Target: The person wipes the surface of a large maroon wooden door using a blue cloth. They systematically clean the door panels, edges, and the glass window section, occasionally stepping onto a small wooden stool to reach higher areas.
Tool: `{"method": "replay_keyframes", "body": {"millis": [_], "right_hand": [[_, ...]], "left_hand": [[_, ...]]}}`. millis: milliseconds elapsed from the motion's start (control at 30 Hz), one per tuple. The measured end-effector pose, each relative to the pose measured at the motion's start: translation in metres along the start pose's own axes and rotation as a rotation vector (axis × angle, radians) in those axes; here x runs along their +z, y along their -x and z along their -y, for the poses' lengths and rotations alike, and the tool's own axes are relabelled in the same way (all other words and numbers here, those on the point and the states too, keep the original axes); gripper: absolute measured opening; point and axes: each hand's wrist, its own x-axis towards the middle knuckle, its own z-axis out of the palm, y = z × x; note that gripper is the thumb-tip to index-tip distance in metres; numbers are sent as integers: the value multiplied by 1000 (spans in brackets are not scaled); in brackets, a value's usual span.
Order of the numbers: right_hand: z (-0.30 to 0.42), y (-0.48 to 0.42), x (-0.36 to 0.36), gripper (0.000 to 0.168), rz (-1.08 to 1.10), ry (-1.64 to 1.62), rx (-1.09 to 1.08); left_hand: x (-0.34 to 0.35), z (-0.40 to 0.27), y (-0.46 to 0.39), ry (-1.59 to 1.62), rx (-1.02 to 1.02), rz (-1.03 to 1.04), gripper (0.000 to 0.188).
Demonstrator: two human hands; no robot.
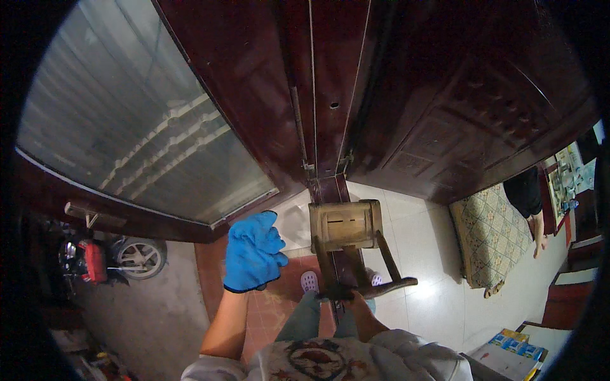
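A blue cloth with a dark hem is bunched over my left hand, hiding most of it. That arm reaches forward, left of a small wooden chair. My right hand grips the chair's dark top rail near its middle. The chair's seat points away from me, over a dark red door threshold. Its legs are mostly hidden, so I cannot tell whether it touches the floor. My feet, in light purple clogs, are on either side of the threshold.
A dark red door leaf with a glass panel stands open at left; another carved leaf stands at right. Beyond lie a red motorcycle, a patterned padded seat with a person's arm beside it, and a table.
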Motion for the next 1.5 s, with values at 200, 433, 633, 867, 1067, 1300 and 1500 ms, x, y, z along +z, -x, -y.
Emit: {"method": "replay_keyframes", "body": {"millis": [200,433,633,867,1067,1300,1500], "right_hand": [[25,-9,-97,44,373,1432,-729],[45,16,-53,43,390,1960,-245],[58,7,-76,37,332,1317,117],[100,12,54,29,426,1412,-696],[152,88,228,20,276,661,-514],[181,118,216,20,22,913,-577],[205,144,247,19,-42,842,-900]], "left_hand": [[-20,17,-1,359,-166,168,15],[-1,48,-18,184,-190,71,27],[26,39,-11,344,-219,157,39],[30,8,-57,2,13,12,31],[30,-54,-80,-117,-95,177,16],[29,-101,-80,-811,529,313,25],[44,-135,-65,-237,61,212,26]]}}
